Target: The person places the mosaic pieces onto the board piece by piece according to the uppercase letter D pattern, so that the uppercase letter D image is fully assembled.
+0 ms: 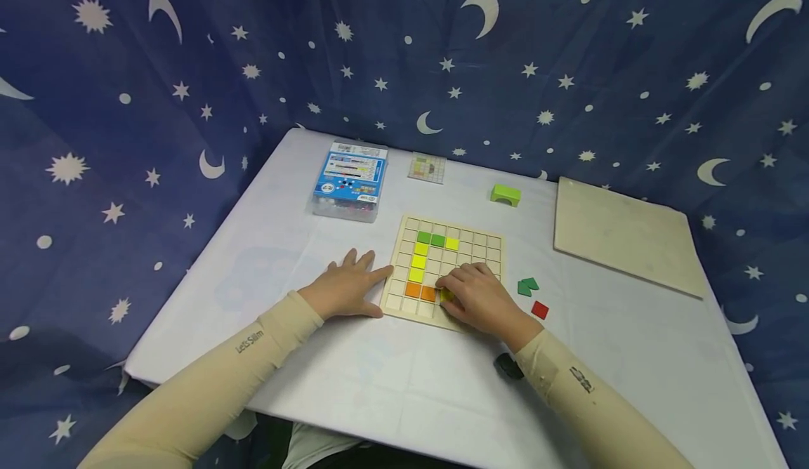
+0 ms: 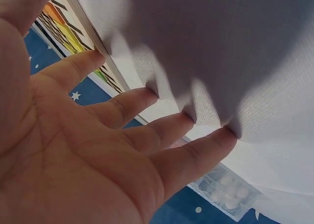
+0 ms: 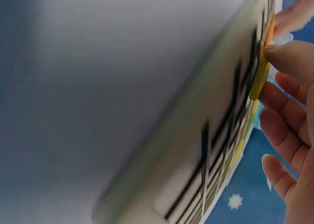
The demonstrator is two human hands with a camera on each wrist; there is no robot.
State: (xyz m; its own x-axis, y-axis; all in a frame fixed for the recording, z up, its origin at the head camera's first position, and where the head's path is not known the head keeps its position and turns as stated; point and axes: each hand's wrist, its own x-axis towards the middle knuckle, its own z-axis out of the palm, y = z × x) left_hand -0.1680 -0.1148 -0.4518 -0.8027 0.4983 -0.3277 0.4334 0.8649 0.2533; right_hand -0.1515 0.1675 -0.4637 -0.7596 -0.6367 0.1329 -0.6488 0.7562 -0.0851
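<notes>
A wooden grid board point(image 1: 489, 246) lies on the white table. On it, two green tiles point(image 1: 438, 240) and a yellow tile form a top row. Yellow tiles point(image 1: 418, 261) run down a column to two orange tiles point(image 1: 413, 290). Just right of the orange ones, my right hand point(image 1: 483, 299) pinches a yellow square tile point(image 3: 259, 81) between thumb and index finger at the board's surface; its fingers partly cover this tile in the head view. My left hand point(image 1: 346, 288) is spread on the tablecloth, its index fingertip against the board's left edge.
Dark green pieces point(image 1: 528, 286) and a red square tile point(image 1: 540, 309) lie right of the board. Behind are a clear box with a blue label point(image 1: 350, 177), a pattern card point(image 1: 426, 168) and a green arch block point(image 1: 505, 194). A plain panel point(image 1: 626, 234) lies far right; a dark object point(image 1: 508, 366) sits by my right wrist.
</notes>
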